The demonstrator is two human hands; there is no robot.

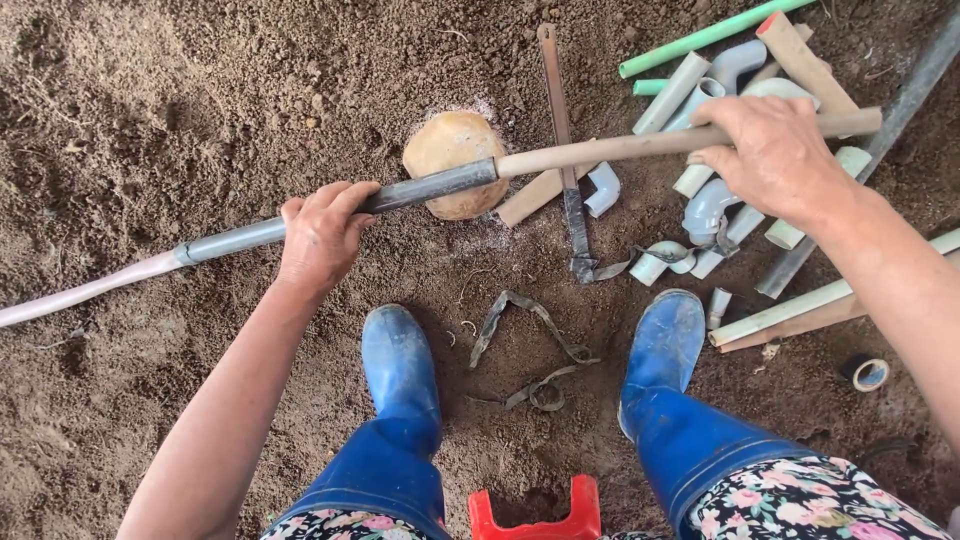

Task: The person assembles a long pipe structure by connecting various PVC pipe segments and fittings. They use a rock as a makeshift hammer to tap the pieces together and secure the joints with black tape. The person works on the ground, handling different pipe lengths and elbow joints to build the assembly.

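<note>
Brown dirt (180,110) covers the whole ground where the person stands. A long pipe (440,185) is held flat across the front of the person's body, above the dirt. It has a grey part in the middle and tan parts at both ends.

The left hand (322,235) grips the grey part, with its fingers curled tight round the pipe. The right hand (775,150) grips the tan part far over on the other side, and its fingers are wrapped over the pipe too.

A round tan stone (452,150) sits in the dirt just under the middle of the pipe. Two blue rubber boots (400,365) stand apart below it. Between the boots lie some bent strips of dark rubber (525,320). A thin rusty metal strip (560,110) lies past the stone.

Under the right hand there is a heap of short pipe pieces and bends (700,205), grey and pale. A long green pipe (700,38) lies at the top of the heap. A roll of tape (866,373) rests on the dirt at the right. A red plastic stool (535,515) shows at the bottom edge, between the legs.
</note>
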